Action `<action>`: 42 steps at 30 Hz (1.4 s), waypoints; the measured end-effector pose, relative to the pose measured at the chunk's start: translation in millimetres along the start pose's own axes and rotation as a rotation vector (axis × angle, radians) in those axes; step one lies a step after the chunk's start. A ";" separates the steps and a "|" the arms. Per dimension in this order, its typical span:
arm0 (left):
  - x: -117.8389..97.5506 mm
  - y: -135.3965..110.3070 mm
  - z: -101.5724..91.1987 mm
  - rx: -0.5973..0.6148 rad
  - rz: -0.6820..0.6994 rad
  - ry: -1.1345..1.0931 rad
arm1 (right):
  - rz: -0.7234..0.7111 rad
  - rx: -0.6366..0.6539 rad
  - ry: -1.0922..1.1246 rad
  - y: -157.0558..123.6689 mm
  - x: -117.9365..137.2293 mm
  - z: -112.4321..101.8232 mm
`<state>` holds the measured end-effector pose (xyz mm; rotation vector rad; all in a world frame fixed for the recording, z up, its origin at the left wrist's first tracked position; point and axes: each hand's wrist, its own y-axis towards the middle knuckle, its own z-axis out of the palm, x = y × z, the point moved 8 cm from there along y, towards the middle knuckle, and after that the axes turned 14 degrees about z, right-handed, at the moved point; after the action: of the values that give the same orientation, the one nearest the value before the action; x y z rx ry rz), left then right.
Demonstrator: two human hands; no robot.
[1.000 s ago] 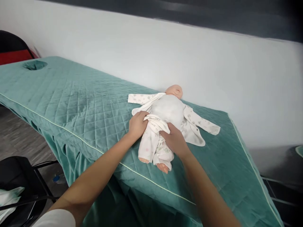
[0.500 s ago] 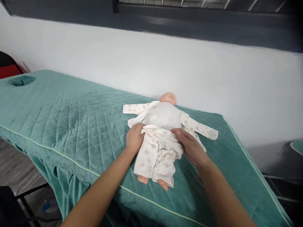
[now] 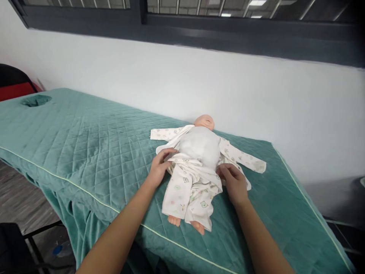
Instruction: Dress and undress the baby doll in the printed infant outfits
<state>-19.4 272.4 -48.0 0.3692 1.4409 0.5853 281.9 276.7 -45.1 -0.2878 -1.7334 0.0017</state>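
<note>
In the head view, I have a baby doll [image 3: 199, 141] lying face up on a green quilted bed [image 3: 94, 133], near the end at picture right, its head by the white wall [image 3: 128, 72]. Its patterned top [image 3: 243, 159] is spread open, sleeves out; the matching trousers [image 3: 177, 188] cover its legs, bare feet [image 3: 173, 220] showing below. My left hand [image 3: 159, 166] touches one side of the bunched waistband [image 3: 184, 159], thumb and forefinger a little apart. My right hand [image 3: 234, 182] is at the other side, fingers close together. I cannot tell whether either hand grips cloth. I judge the step in hand to be arranging the waistband; the next move calls for an even, gentle hold on both sides. I can read no brand, label or writing, only small printed figures on the cloth.
</note>
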 end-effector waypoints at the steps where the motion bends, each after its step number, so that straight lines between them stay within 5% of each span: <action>1: 4.7 3.0 -8.4 -0.073 -0.017 -0.048 | -0.055 -0.088 -0.047 -0.3 2.3 -8.9; 5: 34.0 25.7 -43.9 -0.280 -0.143 0.378 | -0.298 -0.422 -0.241 2.0 12.3 -38.2; 10: 58.8 64.1 -34.1 -0.069 -0.174 0.702 | -0.500 -0.513 -0.676 30.4 23.6 -25.9; 15: 64.1 67.3 -23.1 0.155 -0.207 0.932 | -0.373 -0.444 -0.808 64.1 24.7 -21.5; 22: 73.2 71.1 -12.7 0.306 -0.150 1.082 | -0.103 -0.569 -0.435 85.3 9.7 -81.5; 24: 74.8 71.6 -16.8 0.256 -0.163 1.049 | -0.069 -0.632 -0.419 88.5 6.0 -98.2; 27: 73.5 69.1 -33.6 0.022 -0.210 0.856 | -0.032 -0.671 -0.405 89.2 2.5 -110.9; 32: 71.2 62.7 -55.5 -0.309 -0.216 0.484 | 0.094 -0.472 -0.435 84.3 -3.7 -102.4; 36: 74.2 62.3 -57.1 -0.294 -0.261 0.277 | 0.127 -0.415 -0.523 78.8 -5.5 -105.5; 42: 72.7 58.5 -54.8 -0.227 -0.352 -0.079 | 0.078 -0.624 -0.623 74.5 -2.4 -132.1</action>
<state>-80.5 355.9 -79.9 -0.0414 1.3086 0.4359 424.6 327.3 -35.1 -0.8851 -2.3088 -0.4391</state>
